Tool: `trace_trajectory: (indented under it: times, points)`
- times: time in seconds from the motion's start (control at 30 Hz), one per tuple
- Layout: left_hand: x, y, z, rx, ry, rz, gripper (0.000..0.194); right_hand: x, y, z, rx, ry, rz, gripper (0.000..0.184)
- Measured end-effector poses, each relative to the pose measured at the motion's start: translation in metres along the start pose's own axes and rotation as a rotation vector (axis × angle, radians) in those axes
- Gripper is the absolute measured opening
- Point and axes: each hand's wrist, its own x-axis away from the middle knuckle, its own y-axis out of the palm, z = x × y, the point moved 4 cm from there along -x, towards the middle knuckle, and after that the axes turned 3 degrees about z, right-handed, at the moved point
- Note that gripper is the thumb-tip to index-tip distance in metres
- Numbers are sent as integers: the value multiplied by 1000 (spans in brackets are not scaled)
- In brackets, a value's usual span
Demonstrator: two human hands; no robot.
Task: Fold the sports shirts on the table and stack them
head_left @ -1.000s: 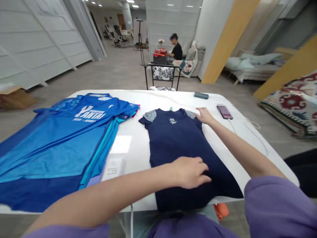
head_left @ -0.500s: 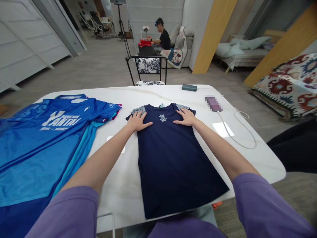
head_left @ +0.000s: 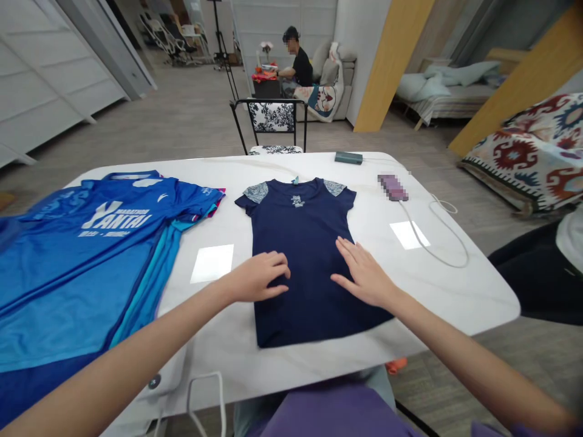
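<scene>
A small navy T-shirt (head_left: pixel 305 230) with patterned grey shoulders lies flat, face up, in the middle of the white table (head_left: pixel 455 285). My left hand (head_left: pixel 257 277) rests palm down on the shirt's lower left part, fingers stretched out. My right hand (head_left: pixel 364 273) lies flat on the lower right part, fingers spread. Neither hand holds anything.
A stack of blue sports jerseys (head_left: pixel 86 255) covers the table's left side. A phone (head_left: pixel 392 187) with a white cable (head_left: pixel 437 255) and a dark green case (head_left: pixel 348 158) lie at the far right. A patterned chair (head_left: pixel 272 124) stands behind the table. Another person (head_left: pixel 298 60) sits far back.
Both hands slid from the shirt's shoulders down toward me to its lower part. The shirt now lies wholly on the table, its hem no longer hanging over the near edge.
</scene>
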Motion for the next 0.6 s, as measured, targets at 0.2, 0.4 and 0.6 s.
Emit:
trace_trajectory:
  times: [0.2,0.4,0.6]
  points:
    - [96,17,63,-40,-105,-149,20,107,19,7,54,37,-44,100]
    - [124,25,81,-117,-235,-48,27,138,6,-26,45,72,70,100]
    - [123,23,83,144,-242,-159,26,171,10,-61,20,8,5,90]
